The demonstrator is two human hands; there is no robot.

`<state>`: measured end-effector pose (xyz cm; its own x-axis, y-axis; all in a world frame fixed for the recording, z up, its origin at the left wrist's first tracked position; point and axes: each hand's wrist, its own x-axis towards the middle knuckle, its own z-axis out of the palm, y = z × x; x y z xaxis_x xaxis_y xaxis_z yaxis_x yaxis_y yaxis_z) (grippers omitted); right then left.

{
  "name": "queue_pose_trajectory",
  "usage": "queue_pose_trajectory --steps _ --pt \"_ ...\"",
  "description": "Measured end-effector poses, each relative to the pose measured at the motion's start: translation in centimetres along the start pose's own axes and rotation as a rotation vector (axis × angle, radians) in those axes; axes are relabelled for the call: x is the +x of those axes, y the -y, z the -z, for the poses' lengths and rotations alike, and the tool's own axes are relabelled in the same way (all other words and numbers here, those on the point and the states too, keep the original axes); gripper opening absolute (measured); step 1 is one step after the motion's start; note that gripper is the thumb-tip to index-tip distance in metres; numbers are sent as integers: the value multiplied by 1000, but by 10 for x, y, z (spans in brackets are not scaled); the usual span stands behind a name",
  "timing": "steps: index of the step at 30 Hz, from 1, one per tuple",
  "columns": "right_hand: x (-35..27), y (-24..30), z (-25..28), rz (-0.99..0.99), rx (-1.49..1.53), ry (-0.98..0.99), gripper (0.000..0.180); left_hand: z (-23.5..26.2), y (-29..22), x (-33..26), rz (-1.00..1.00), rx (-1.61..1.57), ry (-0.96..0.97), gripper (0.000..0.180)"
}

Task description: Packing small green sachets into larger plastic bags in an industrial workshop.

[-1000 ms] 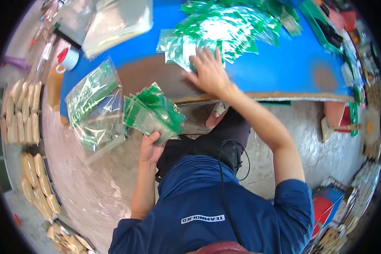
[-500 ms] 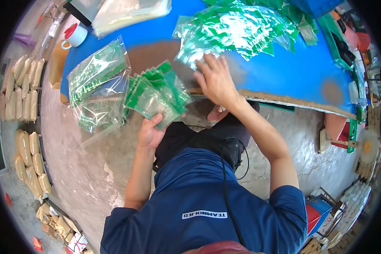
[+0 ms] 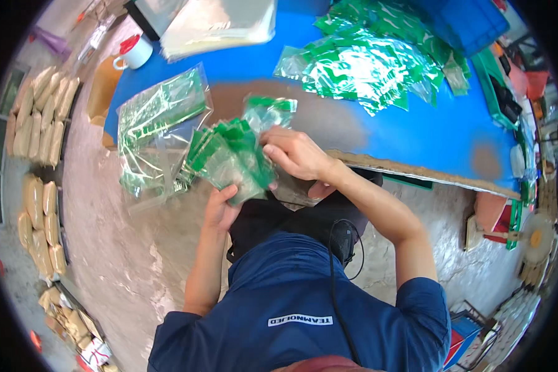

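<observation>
My left hand [image 3: 220, 208] grips the bottom of a fanned stack of green packets [image 3: 229, 161], held just off the near edge of the bench [image 3: 409, 142]. My right hand [image 3: 294, 152] pinches one more packet [image 3: 268, 111] onto the top of it. The stack's long axis runs from my lap up and away toward the bench. Just left sits a clear bag [image 3: 158, 130] already filled. Farther off, a big loose pile of packets [image 3: 372, 62] is left to gather, so I judge the work partway done.
</observation>
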<state>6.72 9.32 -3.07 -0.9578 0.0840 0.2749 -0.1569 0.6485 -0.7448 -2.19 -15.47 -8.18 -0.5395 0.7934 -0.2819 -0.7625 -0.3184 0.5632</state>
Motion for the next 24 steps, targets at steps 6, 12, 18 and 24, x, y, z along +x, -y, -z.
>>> queue_pose_trajectory --steps 6,12,18,24 --pt "77 -40 24 -145 -632 -432 51 6 3 8 84 -3 -45 61" --pt "35 -25 6 84 -344 -135 37 7 2 -8 -53 -84 10 61" --pt "12 -9 38 -29 88 -289 36 6 6 2 84 -49 -23 56" --pt "-29 -94 94 -372 -897 -398 93 0 22 0 152 -79 38 62"
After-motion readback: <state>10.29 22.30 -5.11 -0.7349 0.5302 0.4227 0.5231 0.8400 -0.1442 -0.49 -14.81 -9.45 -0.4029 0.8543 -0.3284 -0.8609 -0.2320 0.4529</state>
